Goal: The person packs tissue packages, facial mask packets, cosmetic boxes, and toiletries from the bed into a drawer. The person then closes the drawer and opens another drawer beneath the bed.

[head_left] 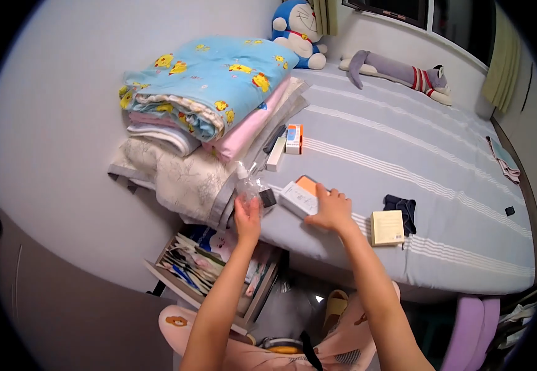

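Grey striped bed [367, 148] used as work surface, 12 to 4 o'clock. Folded quilt [210, 77], duck-printed, stacked on other bedding at 11 o'clock against the wall – presumably parked out of the way. Drawer [185, 293] pulled out at 7 o'clock, packed with small items, seemingly left within reach. Right hand [332, 210] spread wide, thumb and fingers set around the near right end of a white printed box [298, 199] on the bed edge – likely being steadied; whether it is gripped cannot be told. Orange panel [307, 184] seen alongside; same package or not, unclear. Clear pump-top bottle [251, 185] held at 9 o'clock from that box, left hand [247, 215] curled around its lower part, pump kept uppermost, apparently for a secure hold. Cream box [386, 228] placed between 3 and 4 o'clock, overlapping dark cloth [408, 212] in view. Slim white carton [276, 154] laid at 11 o'clock.
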The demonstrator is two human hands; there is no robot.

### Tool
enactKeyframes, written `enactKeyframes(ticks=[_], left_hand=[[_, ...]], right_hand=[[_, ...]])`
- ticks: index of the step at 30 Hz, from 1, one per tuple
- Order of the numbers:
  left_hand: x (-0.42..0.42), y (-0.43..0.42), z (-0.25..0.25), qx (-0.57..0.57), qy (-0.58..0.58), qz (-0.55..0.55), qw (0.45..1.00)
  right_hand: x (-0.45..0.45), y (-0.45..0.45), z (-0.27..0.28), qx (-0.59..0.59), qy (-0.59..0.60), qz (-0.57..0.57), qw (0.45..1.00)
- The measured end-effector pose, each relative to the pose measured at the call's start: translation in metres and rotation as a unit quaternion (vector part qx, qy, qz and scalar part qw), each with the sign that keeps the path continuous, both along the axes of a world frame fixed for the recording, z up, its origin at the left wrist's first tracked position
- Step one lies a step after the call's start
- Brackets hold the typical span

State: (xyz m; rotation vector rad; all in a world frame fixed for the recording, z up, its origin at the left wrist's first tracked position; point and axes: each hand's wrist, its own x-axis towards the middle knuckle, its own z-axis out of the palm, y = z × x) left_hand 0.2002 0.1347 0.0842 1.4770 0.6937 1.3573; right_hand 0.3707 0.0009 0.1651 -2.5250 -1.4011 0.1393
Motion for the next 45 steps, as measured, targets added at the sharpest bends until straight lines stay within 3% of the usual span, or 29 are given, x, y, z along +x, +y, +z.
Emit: enactKeyframes(ticks=[5, 8, 11, 13, 18, 20, 23, 26, 30, 32, 33, 34, 36, 39, 42, 43, 44, 45], left_hand=[[-0.023, -0.031, 0.003, -0.201, -0.088, -0.121, 0.968], [-0.034, -0.037, 0.007, -0.293, -0.162, -0.186, 0.924], [-0.05, -0.048, 0.013, -0.354, -0.215, -0.238, 0.879], [-0.069, -0.058, 0.007, -0.367, -0.215, -0.268, 0.864], [-0.143, -0.073, -0.027, -0.327, -0.162, -0.089, 0.927], [-0.173, -0.074, -0.045, -0.33, -0.116, -0.031, 0.936], [-0.194, -0.078, -0.078, -0.407, 0.105, -0.02, 0.907], [-0.178, -0.073, -0.117, -0.322, 0.119, -0.023, 0.939], [-0.147, -0.037, -0.162, -0.353, 0.182, -0.101, 0.912], [-0.129, -0.02, -0.212, -0.316, 0.146, -0.181, 0.92], [-0.12, -0.022, -0.219, -0.225, 0.259, -0.111, 0.933], [-0.123, -0.022, -0.223, -0.033, 0.468, -0.048, 0.882], [-0.123, -0.02, -0.224, -0.031, 0.481, -0.044, 0.875], [-0.133, -0.026, -0.212, 0.054, 0.468, 0.012, 0.882], [-0.144, -0.047, -0.193, -0.05, 0.33, 0.011, 0.943], [-0.146, -0.065, -0.175, -0.184, 0.272, -0.065, 0.942], [-0.146, -0.081, -0.14, -0.378, 0.192, -0.155, 0.892], [-0.143, -0.097, -0.123, -0.349, 0.125, -0.179, 0.911]], right_hand=[[-0.018, -0.028, 0.002, 0.062, 0.024, -0.068, 0.995], [-0.027, -0.038, 0.006, 0.125, 0.109, -0.063, 0.984], [-0.033, -0.043, -0.017, 0.3, 0.253, 0.026, 0.919], [-0.055, -0.054, -0.011, 0.306, 0.379, 0.04, 0.872], [-0.09, -0.086, -0.006, 0.258, 0.603, 0.044, 0.754], [-0.096, -0.095, -0.019, 0.225, 0.661, 0.045, 0.715], [-0.116, -0.098, -0.058, 0.204, 0.702, 0.079, 0.678], [-0.134, -0.099, -0.091, 0.161, 0.756, 0.042, 0.634], [-0.135, -0.101, -0.111, 0.136, 0.775, 0.009, 0.617], [-0.132, -0.106, -0.119, 0.132, 0.774, -0.005, 0.62], [-0.131, -0.107, -0.124, 0.13, 0.771, -0.013, 0.624], [-0.131, -0.109, -0.129, 0.127, 0.768, -0.021, 0.628], [-0.13, -0.111, -0.142, 0.11, 0.796, -0.059, 0.593], [-0.135, -0.103, -0.158, 0.076, 0.852, -0.084, 0.511], [-0.15, -0.094, -0.164, 0.081, 0.894, -0.062, 0.436], [-0.157, -0.09, -0.172, 0.088, 0.905, -0.057, 0.412], [-0.162, -0.087, -0.178, 0.095, 0.916, -0.051, 0.386], [-0.166, -0.084, -0.179, 0.082, 0.938, -0.027, 0.336]])
